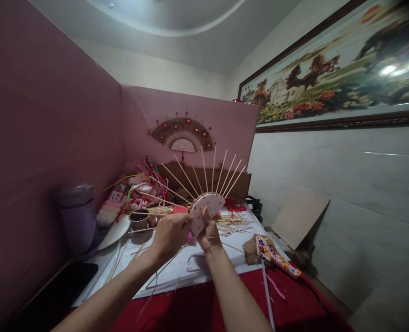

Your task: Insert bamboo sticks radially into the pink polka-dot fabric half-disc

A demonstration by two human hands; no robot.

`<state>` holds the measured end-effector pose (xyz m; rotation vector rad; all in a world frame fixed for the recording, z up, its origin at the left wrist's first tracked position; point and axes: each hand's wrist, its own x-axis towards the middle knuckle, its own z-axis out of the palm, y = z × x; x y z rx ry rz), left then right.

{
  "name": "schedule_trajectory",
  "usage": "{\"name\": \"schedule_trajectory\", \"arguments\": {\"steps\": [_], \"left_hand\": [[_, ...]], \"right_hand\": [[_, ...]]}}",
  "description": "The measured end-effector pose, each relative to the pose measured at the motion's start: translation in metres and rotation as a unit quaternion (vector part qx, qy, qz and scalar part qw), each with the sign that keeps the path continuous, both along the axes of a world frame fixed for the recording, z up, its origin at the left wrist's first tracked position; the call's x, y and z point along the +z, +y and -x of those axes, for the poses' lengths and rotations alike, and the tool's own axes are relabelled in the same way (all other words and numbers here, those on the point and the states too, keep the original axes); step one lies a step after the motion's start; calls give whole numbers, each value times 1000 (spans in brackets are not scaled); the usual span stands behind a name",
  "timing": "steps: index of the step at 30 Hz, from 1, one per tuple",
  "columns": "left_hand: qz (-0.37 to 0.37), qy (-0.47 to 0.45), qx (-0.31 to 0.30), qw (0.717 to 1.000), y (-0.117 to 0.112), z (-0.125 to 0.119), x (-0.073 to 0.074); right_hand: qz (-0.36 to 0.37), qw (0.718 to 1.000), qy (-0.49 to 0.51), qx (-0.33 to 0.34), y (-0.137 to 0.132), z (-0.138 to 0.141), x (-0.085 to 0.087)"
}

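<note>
A half-round white fan base with red dots is held up in front of me, and thin wooden sticks spread out from its curved edge. My right hand grips the base from below, thumb across its front. At its left edge, my left hand is closed in a pinch. A low stick runs in behind the left fingers and lines up with their tips; the pinch itself is partly hidden.
A finished fan hangs on the pink board. Colourful trimmings, a dark-filled cup and a lilac tumbler stand left. Loose sticks lie behind my hands. A flower-patterned glue gun rests right; a black phone lies front left.
</note>
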<state>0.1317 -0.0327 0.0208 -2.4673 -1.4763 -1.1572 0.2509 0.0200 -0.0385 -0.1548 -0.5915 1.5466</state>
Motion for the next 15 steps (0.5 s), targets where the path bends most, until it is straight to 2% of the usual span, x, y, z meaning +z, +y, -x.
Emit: {"name": "schedule_trajectory", "arguments": {"steps": [6,9,11,13,14,15], "left_hand": [[-34,103,51,993,-5,13,26],[-21,105,63,992,-1,23,39],[21,56,46,997,4,30,45],[117,-61,-13,991,9,37,51],[185,-140,-51,971,11,41,55],[259,-219,-86,937,11,44,58]], "right_hand": [[51,999,0,-3,-3,1,2],[70,997,-15,0,-4,0,2],[73,997,-23,-9,-4,-1,2],[73,997,-23,-16,-3,-2,2],[73,997,-20,-18,-2,-2,1],[73,997,-17,-21,-2,-2,1]]}}
